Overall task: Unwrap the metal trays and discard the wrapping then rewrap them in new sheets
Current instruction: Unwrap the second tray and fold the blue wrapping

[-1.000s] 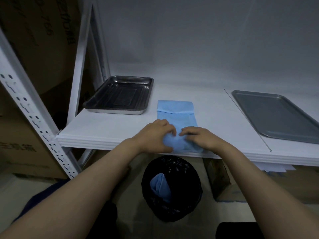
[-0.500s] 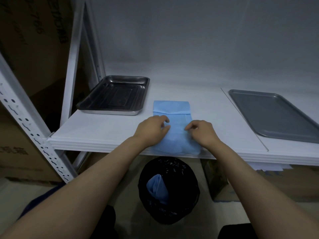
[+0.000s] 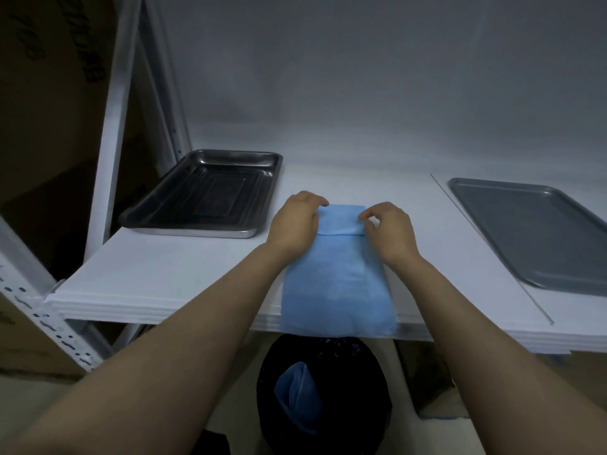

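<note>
A plain grey wall stood behind the white shelf. Light was dim. Cardboard boxes sat left of the perforated steel upright.

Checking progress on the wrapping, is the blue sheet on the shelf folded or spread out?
Folded: the blue sheet is a narrow strip with a crosswise flap edge.

The wrapped bundle is plain light blue. The deep tray is dark, shiny steel with a ribbed floor; the flat tray is matte grey. The shelf is white. The bin is black, holding blue wrapping.
</note>
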